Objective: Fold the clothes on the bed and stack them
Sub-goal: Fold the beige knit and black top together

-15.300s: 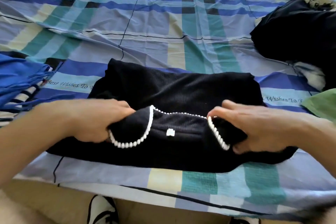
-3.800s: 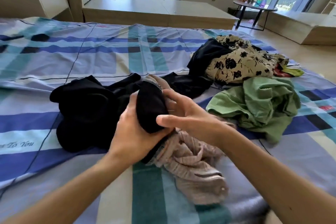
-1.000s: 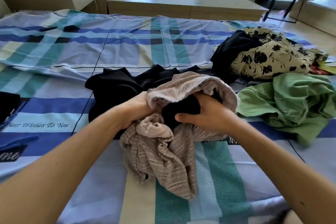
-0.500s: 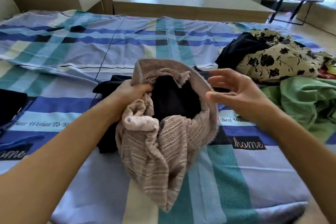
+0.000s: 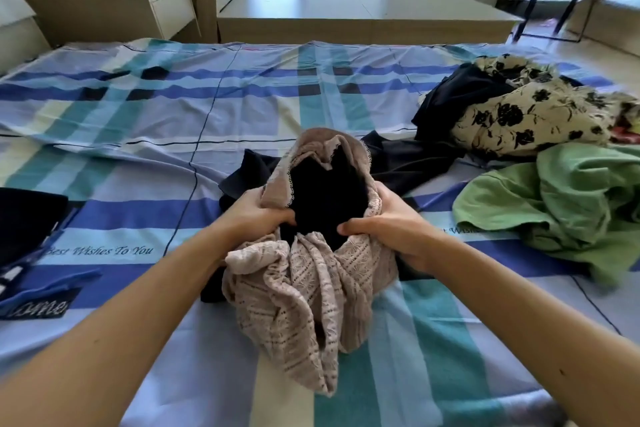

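Right hand (image 5: 389, 230) rejoins left hand (image 5: 258, 215), lace garment (image 5: 304, 308) bunched between grips.

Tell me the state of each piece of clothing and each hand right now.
Beige lace garment, unfolded, bunched, lifted partly off the bed.
Left hand, grips the lace garment's left edge.
Right hand, grips its right edge.
Black garment, crumpled behind it.
Green garment, crumpled, unfolded.
Floral garment, heaped, unfolded.
Black folded piece, lying flat at the left edge.

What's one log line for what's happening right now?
left hand: holds lace garment | right hand: holds lace garment | black fabric: inside lace garment | folded: not yet
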### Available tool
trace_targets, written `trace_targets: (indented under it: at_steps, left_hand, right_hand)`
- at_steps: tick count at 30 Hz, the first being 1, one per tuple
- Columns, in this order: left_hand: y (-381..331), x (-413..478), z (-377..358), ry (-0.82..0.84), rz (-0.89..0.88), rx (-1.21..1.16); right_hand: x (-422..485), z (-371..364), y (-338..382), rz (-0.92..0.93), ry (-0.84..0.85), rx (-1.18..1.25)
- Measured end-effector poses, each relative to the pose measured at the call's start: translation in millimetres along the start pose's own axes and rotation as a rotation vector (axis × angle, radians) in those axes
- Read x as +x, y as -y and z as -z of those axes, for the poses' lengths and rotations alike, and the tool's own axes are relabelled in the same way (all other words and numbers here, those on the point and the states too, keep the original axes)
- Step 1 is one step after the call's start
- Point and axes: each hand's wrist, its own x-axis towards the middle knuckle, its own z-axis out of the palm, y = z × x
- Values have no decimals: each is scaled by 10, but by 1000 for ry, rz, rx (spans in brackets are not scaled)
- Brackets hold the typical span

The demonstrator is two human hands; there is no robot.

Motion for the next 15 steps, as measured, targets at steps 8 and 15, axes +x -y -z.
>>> trace_targets:
  at_steps: [8,15]
  left_hand:
    - [-340,-128,199,52,0,-825]
    - [-594,-461,-135,190,-6,-1073]
  right_hand:
    - [117,342,207,369,-140,80]
    - [121,178,165,348,-213,44]
